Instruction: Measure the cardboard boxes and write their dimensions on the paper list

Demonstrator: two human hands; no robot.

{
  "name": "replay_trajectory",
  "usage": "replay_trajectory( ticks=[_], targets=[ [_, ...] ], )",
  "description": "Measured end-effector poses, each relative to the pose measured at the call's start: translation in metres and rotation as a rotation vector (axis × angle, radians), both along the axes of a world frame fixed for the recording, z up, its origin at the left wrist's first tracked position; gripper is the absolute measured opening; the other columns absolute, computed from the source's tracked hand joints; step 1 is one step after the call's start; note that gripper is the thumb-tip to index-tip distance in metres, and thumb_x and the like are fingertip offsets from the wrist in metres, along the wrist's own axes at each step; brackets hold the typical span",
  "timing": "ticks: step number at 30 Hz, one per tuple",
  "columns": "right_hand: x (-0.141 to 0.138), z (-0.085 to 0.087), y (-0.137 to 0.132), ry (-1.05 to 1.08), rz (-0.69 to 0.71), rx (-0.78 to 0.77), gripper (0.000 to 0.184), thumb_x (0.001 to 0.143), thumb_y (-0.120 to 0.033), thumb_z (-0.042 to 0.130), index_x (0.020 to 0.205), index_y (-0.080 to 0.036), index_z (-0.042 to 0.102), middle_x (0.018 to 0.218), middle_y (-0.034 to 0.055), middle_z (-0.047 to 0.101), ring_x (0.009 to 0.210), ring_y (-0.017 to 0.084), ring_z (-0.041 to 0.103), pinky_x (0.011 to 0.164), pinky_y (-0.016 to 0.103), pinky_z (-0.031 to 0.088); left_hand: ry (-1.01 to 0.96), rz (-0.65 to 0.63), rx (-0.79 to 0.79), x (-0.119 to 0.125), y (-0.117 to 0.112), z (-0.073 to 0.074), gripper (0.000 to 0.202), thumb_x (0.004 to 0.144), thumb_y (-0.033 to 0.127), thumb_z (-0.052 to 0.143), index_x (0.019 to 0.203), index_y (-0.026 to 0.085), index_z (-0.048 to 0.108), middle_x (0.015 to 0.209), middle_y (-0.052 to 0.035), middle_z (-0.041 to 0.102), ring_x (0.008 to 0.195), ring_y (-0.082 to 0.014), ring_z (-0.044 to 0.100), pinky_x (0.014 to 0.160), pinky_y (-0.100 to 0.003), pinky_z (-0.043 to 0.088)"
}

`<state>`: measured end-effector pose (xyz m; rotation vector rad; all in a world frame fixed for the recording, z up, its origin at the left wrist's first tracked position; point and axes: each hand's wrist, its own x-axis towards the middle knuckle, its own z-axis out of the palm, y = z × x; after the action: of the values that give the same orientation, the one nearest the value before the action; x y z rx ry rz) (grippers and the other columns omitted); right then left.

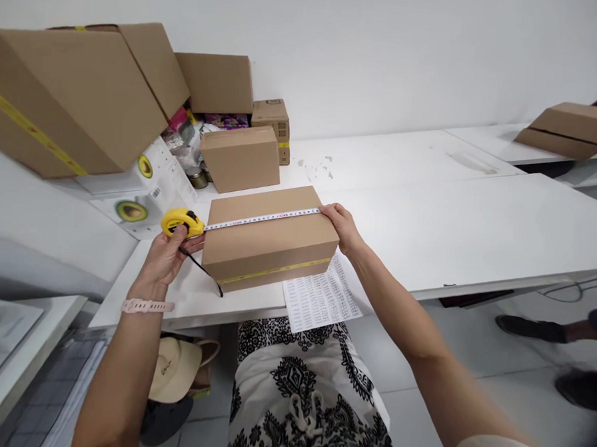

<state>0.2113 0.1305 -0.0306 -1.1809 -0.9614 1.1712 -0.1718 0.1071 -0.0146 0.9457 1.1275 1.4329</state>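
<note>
A closed cardboard box [272,239] with yellow tape along its near side rests on the white table in front of me. My left hand [169,250] grips a yellow tape measure [182,223] at the box's left end, and a black strap dangles from it. The white measuring blade [263,218] lies stretched across the box top. At the far right edge, my right hand [341,226] pinches the blade's end against the box. A printed sheet [319,294] lies partly under the box and hangs over the table's front edge.
Larger cardboard boxes [80,92] are stacked at the left on white cartons with avocado pictures [139,208]. Smaller boxes [242,157] and bagged goods stand behind. Another box [574,128] sits far right. A cap [175,370] is below the table; a person's feet [533,328] show at right.
</note>
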Motion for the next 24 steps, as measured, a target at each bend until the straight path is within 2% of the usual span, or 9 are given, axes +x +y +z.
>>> replay_trajectory(
  ticks=[3, 8, 11, 16, 20, 24],
  targets=[
    [-0.0006, 0.0010, 0.0004, 0.000, 0.007, -0.004, 0.044, 0.063, -0.054, 0.079, 0.070, -0.023, 0.049, 0.072, -0.0026, 0.047, 0.067, 0.013, 0.044, 0.061, 0.029, 0.034, -0.004, 0.018, 0.037, 0.0002, 0.0010, -0.0003, 0.054, 0.054, 0.048, 0.098, 0.091, 0.016, 0.075, 0.082, -0.0050, 0.077, 0.066, -0.0164, 0.071, 0.064, -0.025, 0.061],
    [0.0000, 0.0025, -0.0002, -0.024, 0.012, -0.015, 0.042, 0.064, -0.054, 0.077, 0.071, -0.023, 0.049, 0.072, -0.0026, 0.048, 0.067, 0.014, 0.044, 0.060, 0.030, 0.034, 0.043, 0.048, 0.005, 0.0021, 0.0002, 0.0009, 0.040, 0.064, 0.043, 0.094, 0.088, 0.019, 0.074, 0.084, -0.0049, 0.077, 0.071, -0.0193, 0.073, 0.064, -0.027, 0.061],
    [-0.0003, 0.0038, -0.0011, -0.012, 0.003, -0.019, 0.040, 0.062, -0.051, 0.078, 0.071, -0.023, 0.051, 0.073, -0.0025, 0.050, 0.068, 0.014, 0.044, 0.061, 0.029, 0.034, 0.057, 0.073, -0.019, 0.0026, -0.0001, 0.0016, 0.042, 0.063, 0.044, 0.094, 0.091, 0.019, 0.074, 0.087, -0.0068, 0.077, 0.075, -0.0220, 0.075, 0.069, -0.030, 0.063],
    [-0.0012, 0.0061, -0.0030, -0.001, -0.002, -0.022, 0.038, 0.064, -0.049, 0.077, 0.071, -0.022, 0.051, 0.074, -0.0023, 0.050, 0.070, 0.014, 0.045, 0.062, 0.029, 0.035, 0.042, 0.061, -0.009, 0.0025, 0.0000, 0.0019, 0.043, 0.062, 0.040, 0.095, 0.091, 0.018, 0.073, 0.086, -0.0057, 0.077, 0.072, -0.0194, 0.074, 0.066, -0.027, 0.062],
    [-0.0012, 0.0076, -0.0045, -0.013, -0.001, -0.024, 0.039, 0.064, -0.049, 0.078, 0.070, -0.023, 0.050, 0.073, -0.0024, 0.050, 0.070, 0.014, 0.045, 0.061, 0.029, 0.036, 0.039, 0.068, -0.013, 0.0020, 0.0004, 0.0007, 0.042, 0.067, 0.039, 0.093, 0.093, 0.015, 0.071, 0.083, -0.0074, 0.077, 0.072, -0.0217, 0.074, 0.067, -0.031, 0.062],
    [-0.0014, 0.0074, -0.0042, -0.037, 0.004, -0.018, 0.041, 0.064, -0.051, 0.077, 0.070, -0.023, 0.048, 0.073, -0.0020, 0.049, 0.069, 0.015, 0.045, 0.061, 0.030, 0.036, 0.025, 0.059, -0.005, 0.0012, 0.0006, -0.0008, 0.045, 0.066, 0.040, 0.094, 0.095, 0.014, 0.071, 0.085, -0.0080, 0.077, 0.074, -0.0225, 0.075, 0.071, -0.034, 0.063]
  ],
)
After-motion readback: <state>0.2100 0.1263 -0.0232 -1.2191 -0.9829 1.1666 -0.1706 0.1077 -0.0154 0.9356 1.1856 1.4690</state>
